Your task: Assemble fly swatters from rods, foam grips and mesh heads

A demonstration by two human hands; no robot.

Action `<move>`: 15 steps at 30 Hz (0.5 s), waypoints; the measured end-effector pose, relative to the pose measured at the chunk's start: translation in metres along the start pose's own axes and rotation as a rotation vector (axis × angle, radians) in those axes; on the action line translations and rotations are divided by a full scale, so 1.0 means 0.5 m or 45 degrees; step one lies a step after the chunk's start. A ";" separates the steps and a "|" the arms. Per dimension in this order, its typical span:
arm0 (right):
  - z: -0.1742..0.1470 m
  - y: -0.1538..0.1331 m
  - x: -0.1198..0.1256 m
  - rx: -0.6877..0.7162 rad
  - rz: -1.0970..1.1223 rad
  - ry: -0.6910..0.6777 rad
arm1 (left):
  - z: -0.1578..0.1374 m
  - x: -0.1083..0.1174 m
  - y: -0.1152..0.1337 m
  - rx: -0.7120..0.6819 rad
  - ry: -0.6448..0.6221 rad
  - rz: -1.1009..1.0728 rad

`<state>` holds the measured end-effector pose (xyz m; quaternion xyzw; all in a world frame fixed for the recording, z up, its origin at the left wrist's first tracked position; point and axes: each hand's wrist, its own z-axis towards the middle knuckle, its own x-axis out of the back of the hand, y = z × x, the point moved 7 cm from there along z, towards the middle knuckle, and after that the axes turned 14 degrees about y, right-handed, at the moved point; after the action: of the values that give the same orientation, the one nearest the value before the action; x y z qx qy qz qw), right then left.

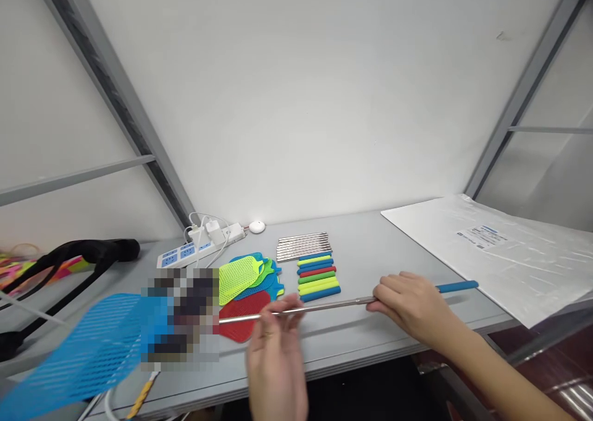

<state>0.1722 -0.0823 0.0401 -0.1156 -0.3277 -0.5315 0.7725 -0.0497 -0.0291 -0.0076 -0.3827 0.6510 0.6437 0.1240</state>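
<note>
A fly swatter with a telescopic metal rod (324, 307) stretches across the view above the table's front part. Its blue perforated head (88, 347) is at the left, and its blue grip (458, 286) sticks out at the right. My left hand (278, 353), slightly blurred, has its fingers closed around the middle of the rod. Closer to the grip, my right hand (412, 303) is wrapped around the rod. A pixelated patch covers where the head meets the rod. Behind my left hand lie a red swatter head (245, 316) and a yellow-green swatter head (238, 279), with blue ones partly beneath.
Several metal rods (303, 246) lie side by side at the back, with several coloured grips (319, 279) in front. A power strip (204, 246) with plugged-in cables and a white round device (256, 226) are at back left. A white wrapped panel (500, 248) covers the table's right.
</note>
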 end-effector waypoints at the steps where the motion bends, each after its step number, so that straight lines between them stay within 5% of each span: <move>1: -0.010 0.020 0.001 -0.001 -0.020 0.001 | 0.017 0.010 0.031 -0.073 0.080 -0.063; 5: -0.058 0.099 0.014 -0.029 -0.086 0.022 | 0.055 0.012 0.099 -0.153 0.143 -0.162; 15: -0.102 0.155 0.045 0.018 -0.210 0.120 | 0.080 -0.035 0.062 -0.017 0.088 -0.179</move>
<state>0.2664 -0.0945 0.0287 -0.0578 -0.3031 -0.5957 0.7415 -0.0715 0.0103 0.0215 -0.4504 0.6220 0.6242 0.1439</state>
